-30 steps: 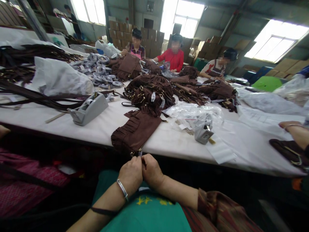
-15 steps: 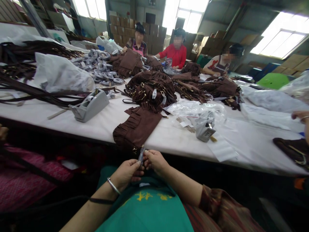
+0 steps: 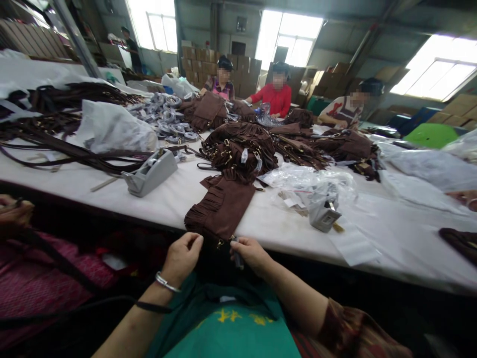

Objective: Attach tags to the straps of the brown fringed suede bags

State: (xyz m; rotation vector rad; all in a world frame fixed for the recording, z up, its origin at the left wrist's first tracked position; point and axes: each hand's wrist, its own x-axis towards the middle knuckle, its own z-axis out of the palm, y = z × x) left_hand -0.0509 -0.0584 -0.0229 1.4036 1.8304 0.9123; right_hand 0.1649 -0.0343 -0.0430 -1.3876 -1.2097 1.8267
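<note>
A dark brown fringed bag (image 3: 233, 206) lies at the table's near edge, its lower end hanging slightly over. Small gold-coloured clasps (image 3: 219, 243) dangle from that end. My right hand (image 3: 253, 254) pinches a grey plastic-wrapped piece (image 3: 238, 259) beside the bag's lower right corner. To the left, apart from that piece, my left hand (image 3: 182, 256) is closed with thumb and fingertips together. Whatever its fingertips may hold is too small to make out. A silver bangle (image 3: 167, 282) circles the left wrist.
Behind the bag is a heap of brown bags (image 3: 238, 144). Grey tape dispensers stand left (image 3: 151, 173) and right (image 3: 324, 216), the latter near clear plastic bags (image 3: 290, 175). Wrapped coils (image 3: 164, 112) and long straps (image 3: 74, 141) lie left. Co-workers (image 3: 274, 92) work across the white table (image 3: 283, 226).
My hands were together at the plastic-wrapped piece; now the left has drawn away to the left. The right still holds the piece. The camera view has shifted slightly.
</note>
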